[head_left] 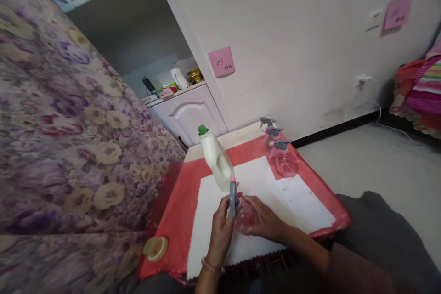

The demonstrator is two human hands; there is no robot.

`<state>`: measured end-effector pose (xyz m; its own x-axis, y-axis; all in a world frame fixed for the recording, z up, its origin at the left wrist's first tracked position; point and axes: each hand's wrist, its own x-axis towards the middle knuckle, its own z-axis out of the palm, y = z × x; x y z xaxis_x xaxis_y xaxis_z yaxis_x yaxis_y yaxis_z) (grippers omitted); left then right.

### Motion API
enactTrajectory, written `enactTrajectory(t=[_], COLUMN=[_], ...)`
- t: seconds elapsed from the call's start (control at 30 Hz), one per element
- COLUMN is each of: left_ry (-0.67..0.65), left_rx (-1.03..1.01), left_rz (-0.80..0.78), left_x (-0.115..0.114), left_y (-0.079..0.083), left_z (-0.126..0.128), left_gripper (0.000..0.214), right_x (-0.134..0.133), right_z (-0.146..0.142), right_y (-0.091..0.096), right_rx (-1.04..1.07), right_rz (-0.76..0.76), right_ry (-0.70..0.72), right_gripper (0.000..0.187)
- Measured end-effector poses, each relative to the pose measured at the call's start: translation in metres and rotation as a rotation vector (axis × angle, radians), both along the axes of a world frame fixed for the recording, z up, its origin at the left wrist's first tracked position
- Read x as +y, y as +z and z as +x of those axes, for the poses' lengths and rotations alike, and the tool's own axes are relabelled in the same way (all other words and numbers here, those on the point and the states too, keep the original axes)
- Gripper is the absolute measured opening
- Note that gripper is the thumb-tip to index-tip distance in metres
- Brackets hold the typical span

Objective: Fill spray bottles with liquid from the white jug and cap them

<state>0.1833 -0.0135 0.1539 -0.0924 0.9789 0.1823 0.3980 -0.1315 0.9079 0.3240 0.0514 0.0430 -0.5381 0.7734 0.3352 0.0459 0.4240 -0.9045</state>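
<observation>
Near the front of the table, a clear pink spray bottle [247, 218] with a grey trigger head is tilted between my two hands. My left hand [222, 225] is closed around the trigger head and neck. Wrapped about the bottle's round body is my right hand [267, 220]. Just beyond them stands a large cream jug [217, 161] with a green cap and a moulded handle. Several more spray bottles [286, 164] with grey heads stand in a row at the table's right edge.
A white cloth [206, 220] lies over a red cover [179, 197] on the table. A small yellowish cup [155, 248] is at the front left. Floral curtain [86, 147] hangs along the left side; a wall [292, 46] and white cabinet [193, 115] rise behind.
</observation>
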Motion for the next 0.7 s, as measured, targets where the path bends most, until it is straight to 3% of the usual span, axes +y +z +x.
enactTrajectory(t=[0.33,0.7], left_ry=[0.044,0.018], left_rx=[0.121,0.01], left_rz=[-0.005,-0.001], left_x=[-0.0006,0.0002], left_y=[0.0006,-0.001], left_z=[-0.0043,-0.0058], left_gripper=[0.028,0.03], right_x=[-0.0008,0.0013], right_z=[0.0029,0.0033], right_y=[0.0083,0.0077], right_rx=[0.021,0.028], right_rz=[-0.013,0.003], right_ry=[0.032,0.044], right_gripper=[0.089,0.09])
